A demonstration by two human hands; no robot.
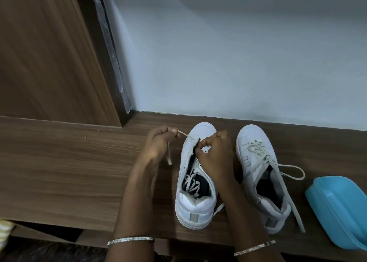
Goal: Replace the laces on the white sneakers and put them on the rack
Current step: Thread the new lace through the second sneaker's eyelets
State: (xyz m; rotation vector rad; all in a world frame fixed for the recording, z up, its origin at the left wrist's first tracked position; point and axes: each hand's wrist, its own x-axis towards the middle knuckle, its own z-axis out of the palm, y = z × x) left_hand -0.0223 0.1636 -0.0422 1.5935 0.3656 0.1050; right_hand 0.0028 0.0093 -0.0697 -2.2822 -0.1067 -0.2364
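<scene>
White sneakers stand side by side on a brown wooden shelf top [69, 162], toes toward the pale wall [218, 53]; both hands are at the first sneaker [195, 208], which stands left of its mate. The left hand [158, 142] is held just left of the toe, fingers curled; thumb and forefinger pinch a thin cream lace [183, 133] that runs taut from the shoe's front eyelets to the fingers, and its loose end hangs below the fist. The right hand [216, 154] lies over the shoe's throat, fingers bent, fingertips pinching at the eyelet edge near the tongue; exactly what they hold I cannot tell. A tangle of white lace [191, 184] lies inside the shoe on its dark lining. The second sneaker [250, 142], just to the right, has its own lace [286, 168] threaded, with the ends trailing loose over its side. Each wrist carries a slim bangle; a blue plastic container [337, 208] lies near the second sneaker; a wooden panel [39, 53] rises at the far left.
</scene>
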